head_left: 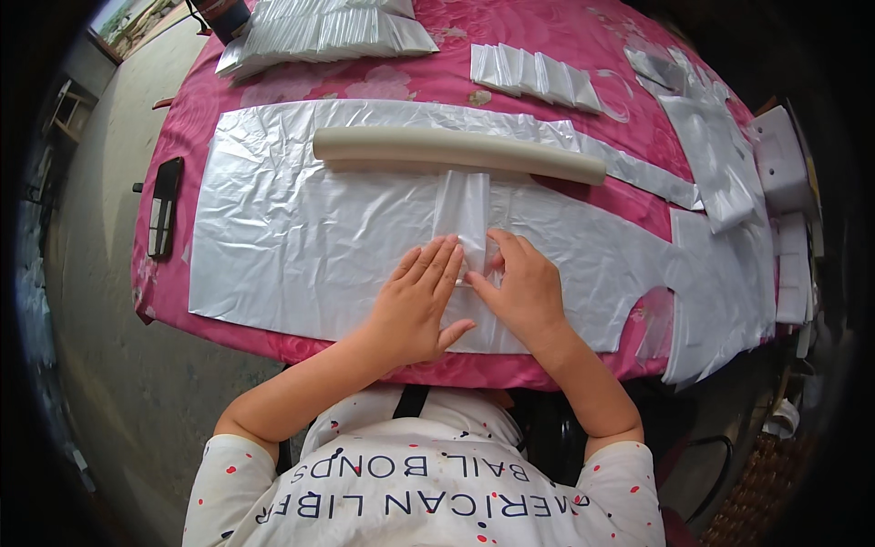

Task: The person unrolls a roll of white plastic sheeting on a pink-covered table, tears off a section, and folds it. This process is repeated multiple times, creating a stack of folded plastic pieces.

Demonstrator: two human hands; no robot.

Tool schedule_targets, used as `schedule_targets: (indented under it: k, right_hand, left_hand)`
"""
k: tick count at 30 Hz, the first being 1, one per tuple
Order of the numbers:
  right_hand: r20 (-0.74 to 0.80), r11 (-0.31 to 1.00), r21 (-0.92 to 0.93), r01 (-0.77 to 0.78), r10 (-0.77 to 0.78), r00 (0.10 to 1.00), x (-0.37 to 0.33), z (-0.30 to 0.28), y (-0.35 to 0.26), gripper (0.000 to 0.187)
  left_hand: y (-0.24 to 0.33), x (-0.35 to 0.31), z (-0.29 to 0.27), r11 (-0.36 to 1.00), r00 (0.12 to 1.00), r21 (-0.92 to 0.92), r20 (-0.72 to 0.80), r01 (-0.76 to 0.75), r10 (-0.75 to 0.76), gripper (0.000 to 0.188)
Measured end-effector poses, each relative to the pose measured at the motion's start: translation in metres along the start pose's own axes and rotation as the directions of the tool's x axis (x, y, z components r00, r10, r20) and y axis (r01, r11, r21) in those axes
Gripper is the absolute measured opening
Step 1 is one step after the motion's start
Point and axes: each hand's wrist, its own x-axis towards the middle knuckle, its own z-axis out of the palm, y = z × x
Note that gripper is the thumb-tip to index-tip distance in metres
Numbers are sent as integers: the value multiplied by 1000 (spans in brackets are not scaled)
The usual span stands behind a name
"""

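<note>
A stack of thin, translucent plastic sheets cut like aprons lies spread over the table in front of me. On top of it is a narrow folded plastic piece, running away from me. My left hand rests flat on its left edge, fingers stretched out and thumb apart. My right hand is at its right edge, fingers curled and thumb and forefinger pinching the plastic. Just beyond both hands, a long beige tube lies crosswise on the sheets, close to the far end of the folded piece.
A pink flowered cloth covers the table. Folded plastic packets stand in a large pile at the far left and a smaller row farther right. More loose plastic lies right. A phone is by the left edge.
</note>
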Motion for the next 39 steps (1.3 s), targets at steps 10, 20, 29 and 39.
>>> schedule_targets:
  k: [10, 20, 29, 39]
  right_hand:
    - [11, 773, -114, 624, -627, 779, 22, -7, 33, 47]
    - [-112, 652, -89, 753, -758, 643, 18, -1, 36, 25]
    - [-139, 745, 2, 667, -660, 738, -21, 7, 31, 22]
    - [374, 899, 360, -248, 104, 921, 16, -13, 8, 23]
  left_hand:
    - [-7, 19, -8, 998, 995, 54, -98, -19, 24, 59]
    - [-6, -4, -18, 976, 976, -33, 17, -215, 215, 46]
    - [-4, -21, -23, 954, 999, -297, 26, -37, 46, 52]
    - [-3, 3, -16, 741, 870, -505, 42, 442, -491, 77]
